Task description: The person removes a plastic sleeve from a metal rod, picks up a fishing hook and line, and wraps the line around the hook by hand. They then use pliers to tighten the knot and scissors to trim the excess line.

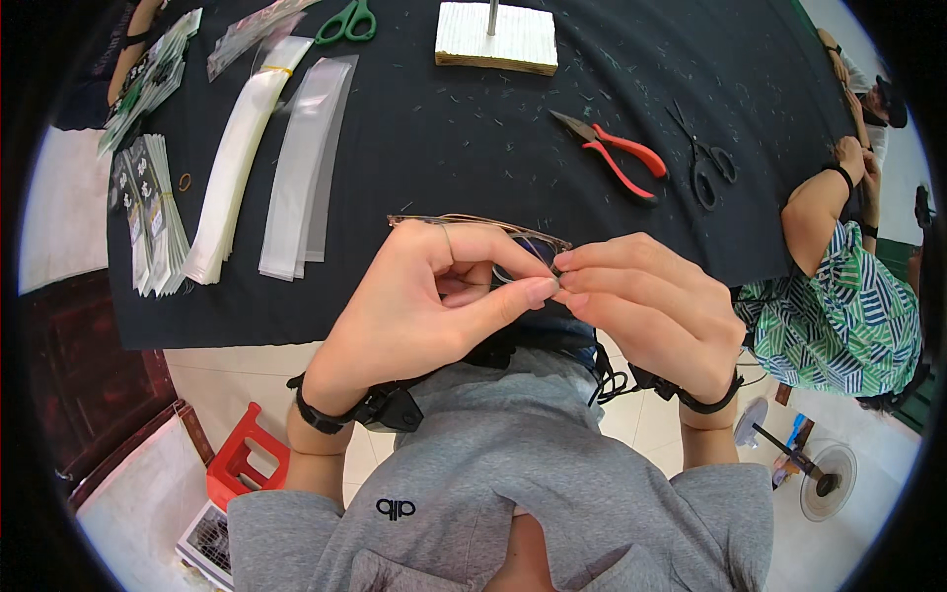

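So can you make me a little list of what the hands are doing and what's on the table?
left hand: pinches a thin bundle of wires with thumb and forefinger
right hand: fingers meet the left ones at the same bundle
table: black cloth, speckled with tiny scraps
tools: red-handled pliers, black scissors, green scissors
left side: stacks of clear plastic sleeves, printed cards
far edge: pale block with a metal pin
nearby: another person in a green patterned top

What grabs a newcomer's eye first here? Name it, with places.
Dead centre, the left hand and right hand pinch a thin wire-framed pair of glasses between their fingertips. Beyond them on the black table lie red-handled pliers, with clear plastic sleeves stacked to the left.
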### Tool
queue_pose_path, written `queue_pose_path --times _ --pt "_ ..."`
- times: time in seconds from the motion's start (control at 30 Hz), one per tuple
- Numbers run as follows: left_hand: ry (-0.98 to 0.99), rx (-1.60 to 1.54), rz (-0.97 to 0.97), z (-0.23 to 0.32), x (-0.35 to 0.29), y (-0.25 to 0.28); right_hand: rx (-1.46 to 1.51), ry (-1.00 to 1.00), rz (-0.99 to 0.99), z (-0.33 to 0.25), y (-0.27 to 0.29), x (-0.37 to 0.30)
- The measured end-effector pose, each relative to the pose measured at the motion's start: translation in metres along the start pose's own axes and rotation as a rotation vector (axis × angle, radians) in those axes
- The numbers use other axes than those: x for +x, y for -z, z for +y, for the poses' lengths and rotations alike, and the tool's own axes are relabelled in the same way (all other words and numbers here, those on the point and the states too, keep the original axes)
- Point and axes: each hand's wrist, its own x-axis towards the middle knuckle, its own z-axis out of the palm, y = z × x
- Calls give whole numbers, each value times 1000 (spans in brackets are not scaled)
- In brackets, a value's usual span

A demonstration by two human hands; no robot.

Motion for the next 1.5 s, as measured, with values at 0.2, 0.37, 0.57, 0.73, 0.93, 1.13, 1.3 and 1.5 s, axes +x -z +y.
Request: queue_pose_path --times 0.2,0.37,0.57,0.73,0.93,1.13,1.3,1.5 --pt "-88 104 27 -3 -1 0 20 -22 27 4 -1 2" --pt "-69 -121 56 -10 -1 -3 95 -211 109 10 -4 0" --pt "-67 -125 38 -10 -1 0 177 -263 70 13 -8 3" --pt "-72 -105 26 -6 -2 3 221 -243 45 13 -8 7" --pt "-2 -110 10 -5 -9 5 235 -241 57 9 -6 8" --pt "-73 -97 30 -8 -7 3 274 -224 41 10 -5 9" --pt "-51 -239 22 -7 -8 0 298 -226 68 14 -4 7" --pt "-8 -134 -14 -3 -6 4 299 -266 60 13 -2 7"
